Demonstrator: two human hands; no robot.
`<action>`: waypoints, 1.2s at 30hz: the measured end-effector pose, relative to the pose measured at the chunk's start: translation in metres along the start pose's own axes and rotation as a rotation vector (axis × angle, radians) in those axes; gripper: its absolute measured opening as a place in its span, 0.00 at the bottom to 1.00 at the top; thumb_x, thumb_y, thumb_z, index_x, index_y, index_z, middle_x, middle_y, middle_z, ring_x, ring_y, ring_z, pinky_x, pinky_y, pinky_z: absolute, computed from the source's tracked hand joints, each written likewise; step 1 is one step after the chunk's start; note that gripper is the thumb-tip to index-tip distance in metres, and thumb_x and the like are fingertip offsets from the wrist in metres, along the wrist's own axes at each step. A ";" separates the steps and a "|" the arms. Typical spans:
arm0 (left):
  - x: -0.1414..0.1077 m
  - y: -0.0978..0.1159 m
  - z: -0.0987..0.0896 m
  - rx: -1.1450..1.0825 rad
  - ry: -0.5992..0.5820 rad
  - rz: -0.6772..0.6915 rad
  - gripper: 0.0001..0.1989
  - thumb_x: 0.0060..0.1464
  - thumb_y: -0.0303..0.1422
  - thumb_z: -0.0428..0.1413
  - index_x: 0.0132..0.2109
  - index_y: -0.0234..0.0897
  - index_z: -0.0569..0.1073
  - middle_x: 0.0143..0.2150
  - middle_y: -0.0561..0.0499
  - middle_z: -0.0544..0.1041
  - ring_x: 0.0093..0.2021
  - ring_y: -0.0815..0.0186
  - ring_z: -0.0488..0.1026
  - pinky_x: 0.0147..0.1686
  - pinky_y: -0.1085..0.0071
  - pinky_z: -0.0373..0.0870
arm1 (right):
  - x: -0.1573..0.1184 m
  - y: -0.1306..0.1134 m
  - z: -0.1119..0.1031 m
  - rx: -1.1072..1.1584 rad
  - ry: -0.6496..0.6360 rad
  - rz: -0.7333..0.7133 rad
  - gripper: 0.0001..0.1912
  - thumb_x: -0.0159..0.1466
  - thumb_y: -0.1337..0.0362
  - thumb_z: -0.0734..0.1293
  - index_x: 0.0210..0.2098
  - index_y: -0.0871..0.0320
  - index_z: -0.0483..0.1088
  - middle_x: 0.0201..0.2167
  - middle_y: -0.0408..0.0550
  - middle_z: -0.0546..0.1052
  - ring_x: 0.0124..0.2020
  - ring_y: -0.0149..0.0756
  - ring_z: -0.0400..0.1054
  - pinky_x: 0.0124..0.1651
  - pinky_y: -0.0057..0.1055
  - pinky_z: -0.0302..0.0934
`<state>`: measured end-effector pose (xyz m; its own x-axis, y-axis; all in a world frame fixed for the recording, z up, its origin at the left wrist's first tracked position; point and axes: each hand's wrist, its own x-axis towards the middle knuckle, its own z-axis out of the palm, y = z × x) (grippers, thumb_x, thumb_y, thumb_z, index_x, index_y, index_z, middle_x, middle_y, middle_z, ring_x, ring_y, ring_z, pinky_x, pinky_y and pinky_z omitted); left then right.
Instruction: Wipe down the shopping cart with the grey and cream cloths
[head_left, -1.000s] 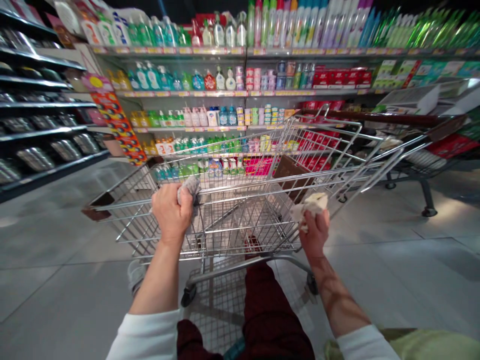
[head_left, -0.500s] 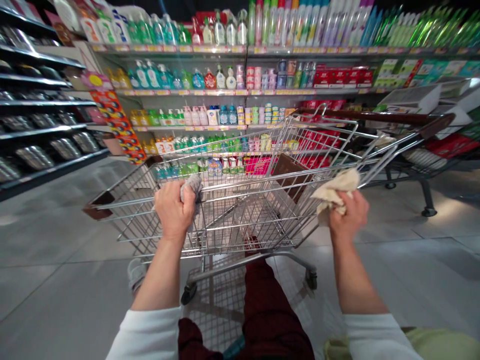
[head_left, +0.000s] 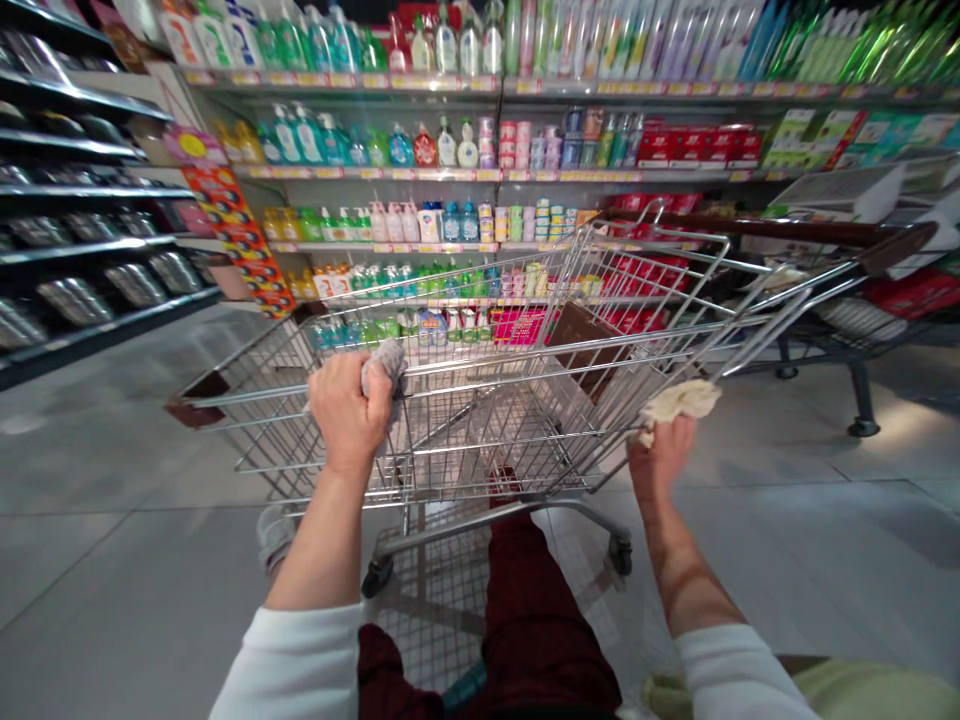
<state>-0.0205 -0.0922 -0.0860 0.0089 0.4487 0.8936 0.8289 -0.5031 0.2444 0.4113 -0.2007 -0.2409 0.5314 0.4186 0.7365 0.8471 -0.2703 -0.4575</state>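
A wire shopping cart (head_left: 480,440) with brown plastic corners stands sideways before me. My left hand (head_left: 349,405) is wrapped round its near top rail, with a grey cloth (head_left: 386,375) bunched in the grip. At the cart's right end, my right hand (head_left: 664,455) is closed on a cream cloth (head_left: 681,400) beside the side wires. Whether that cloth touches the wires I cannot tell. A brown flap (head_left: 589,350) sits inside the cart, and its brown handle bar (head_left: 757,230) is at the upper right.
Shelves of bottles and boxes (head_left: 450,225) line the far side. Metal pots (head_left: 82,300) fill a rack on the left. Behind the handle stands a second cart (head_left: 862,380) with goods in it. My leg (head_left: 540,610) is beneath the cart's near side.
My right hand has moved down and slightly left with the cream cloth. My left hand stays on the rail with the grey cloth. The view has shifted slightly.
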 end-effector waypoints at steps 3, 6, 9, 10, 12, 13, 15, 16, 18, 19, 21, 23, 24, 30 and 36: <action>0.000 0.000 0.002 0.030 -0.003 0.024 0.16 0.65 0.40 0.43 0.39 0.38 0.71 0.34 0.46 0.73 0.39 0.58 0.68 0.39 0.63 0.57 | -0.057 0.009 0.014 0.035 -0.138 -0.003 0.14 0.51 0.59 0.58 0.34 0.57 0.68 0.43 0.56 0.69 0.52 0.44 0.61 0.51 0.41 0.63; 0.000 0.000 0.003 0.048 -0.002 0.031 0.15 0.65 0.39 0.42 0.40 0.39 0.71 0.35 0.46 0.74 0.39 0.59 0.68 0.40 0.63 0.57 | -0.081 0.017 0.022 0.089 -0.206 -0.013 0.13 0.50 0.58 0.58 0.31 0.56 0.68 0.39 0.52 0.71 0.47 0.41 0.64 0.46 0.37 0.65; 0.000 0.003 0.004 0.050 -0.008 0.036 0.15 0.65 0.40 0.42 0.39 0.39 0.71 0.35 0.47 0.73 0.39 0.59 0.68 0.40 0.64 0.56 | -0.076 0.020 0.024 0.137 -0.158 0.015 0.17 0.51 0.56 0.57 0.33 0.58 0.70 0.38 0.52 0.72 0.43 0.40 0.65 0.45 0.38 0.66; 0.000 0.004 0.005 0.049 -0.011 0.038 0.15 0.65 0.40 0.42 0.39 0.38 0.71 0.35 0.47 0.73 0.39 0.60 0.68 0.40 0.64 0.56 | -0.069 0.017 0.021 0.149 -0.119 0.035 0.19 0.52 0.55 0.57 0.35 0.59 0.71 0.38 0.52 0.72 0.43 0.40 0.66 0.46 0.40 0.66; 0.000 0.005 0.005 0.046 -0.018 0.035 0.15 0.65 0.39 0.42 0.40 0.38 0.70 0.35 0.47 0.73 0.39 0.60 0.68 0.40 0.64 0.56 | -0.050 0.006 0.011 0.173 -0.021 0.069 0.23 0.55 0.55 0.57 0.41 0.62 0.72 0.42 0.55 0.73 0.47 0.41 0.66 0.51 0.42 0.65; 0.000 0.006 0.005 0.045 -0.022 0.030 0.15 0.65 0.39 0.42 0.40 0.39 0.70 0.35 0.47 0.73 0.39 0.60 0.67 0.40 0.64 0.56 | -0.038 -0.004 0.003 0.199 0.034 0.069 0.24 0.57 0.55 0.57 0.44 0.63 0.72 0.46 0.57 0.72 0.50 0.41 0.66 0.55 0.42 0.63; -0.001 0.006 0.005 0.043 -0.030 0.013 0.15 0.65 0.39 0.43 0.39 0.39 0.70 0.35 0.47 0.73 0.39 0.60 0.67 0.41 0.64 0.56 | -0.011 -0.033 -0.017 0.287 0.149 0.018 0.22 0.60 0.58 0.58 0.48 0.63 0.72 0.53 0.57 0.70 0.57 0.40 0.64 0.62 0.41 0.59; -0.001 0.006 0.005 0.043 -0.032 0.004 0.15 0.65 0.39 0.43 0.39 0.39 0.70 0.34 0.48 0.73 0.39 0.60 0.67 0.41 0.64 0.56 | 0.003 -0.050 -0.028 0.339 0.221 -0.034 0.21 0.61 0.59 0.60 0.48 0.62 0.73 0.54 0.57 0.70 0.57 0.40 0.65 0.62 0.41 0.60; -0.001 0.007 0.005 0.041 -0.034 -0.010 0.15 0.65 0.39 0.42 0.39 0.38 0.70 0.34 0.47 0.73 0.39 0.60 0.67 0.41 0.64 0.56 | 0.029 -0.087 -0.049 0.376 0.355 -0.144 0.19 0.62 0.60 0.60 0.48 0.61 0.73 0.53 0.56 0.71 0.55 0.39 0.67 0.60 0.39 0.63; -0.001 0.007 0.004 0.038 -0.038 -0.012 0.15 0.65 0.39 0.42 0.39 0.38 0.70 0.35 0.47 0.73 0.39 0.60 0.67 0.41 0.64 0.56 | 0.041 -0.105 -0.057 0.394 0.404 -0.197 0.19 0.62 0.61 0.60 0.47 0.62 0.74 0.53 0.56 0.72 0.54 0.39 0.68 0.59 0.38 0.64; -0.001 0.007 0.003 0.033 -0.047 -0.012 0.15 0.65 0.39 0.42 0.39 0.38 0.70 0.35 0.47 0.73 0.39 0.60 0.67 0.41 0.64 0.56 | 0.063 -0.138 -0.070 0.382 0.390 -0.301 0.19 0.63 0.61 0.60 0.47 0.62 0.74 0.53 0.55 0.72 0.54 0.39 0.68 0.59 0.36 0.64; -0.001 0.007 0.002 0.031 -0.053 -0.011 0.16 0.65 0.40 0.42 0.39 0.38 0.70 0.35 0.47 0.73 0.39 0.60 0.67 0.41 0.64 0.56 | 0.082 -0.167 -0.078 0.271 0.235 -0.401 0.19 0.62 0.62 0.60 0.48 0.58 0.76 0.53 0.49 0.73 0.54 0.39 0.67 0.60 0.38 0.61; -0.001 0.007 0.001 0.032 -0.054 -0.010 0.16 0.65 0.40 0.42 0.39 0.38 0.70 0.35 0.47 0.73 0.39 0.60 0.67 0.41 0.64 0.56 | 0.091 -0.180 -0.081 0.208 0.125 -0.437 0.19 0.61 0.62 0.60 0.48 0.56 0.76 0.52 0.47 0.73 0.54 0.40 0.66 0.59 0.39 0.60; -0.003 0.006 0.000 0.034 -0.050 0.002 0.16 0.66 0.39 0.42 0.40 0.38 0.71 0.36 0.46 0.74 0.40 0.60 0.68 0.42 0.64 0.57 | 0.143 -0.264 -0.081 0.101 -0.759 -0.637 0.24 0.58 0.62 0.61 0.53 0.48 0.73 0.46 0.43 0.75 0.43 0.33 0.67 0.45 0.30 0.58; -0.005 0.004 -0.002 0.054 -0.043 0.001 0.16 0.66 0.39 0.42 0.40 0.37 0.71 0.35 0.46 0.73 0.40 0.60 0.68 0.42 0.64 0.58 | 0.155 -0.306 -0.057 0.098 -1.097 -0.774 0.25 0.55 0.63 0.60 0.51 0.56 0.74 0.46 0.47 0.75 0.40 0.30 0.65 0.40 0.26 0.54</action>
<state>-0.0184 -0.0979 -0.0892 0.0326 0.4802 0.8765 0.8577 -0.4637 0.2221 0.2342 -0.1021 0.0415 -0.3873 0.9196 0.0654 0.9027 0.3927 -0.1761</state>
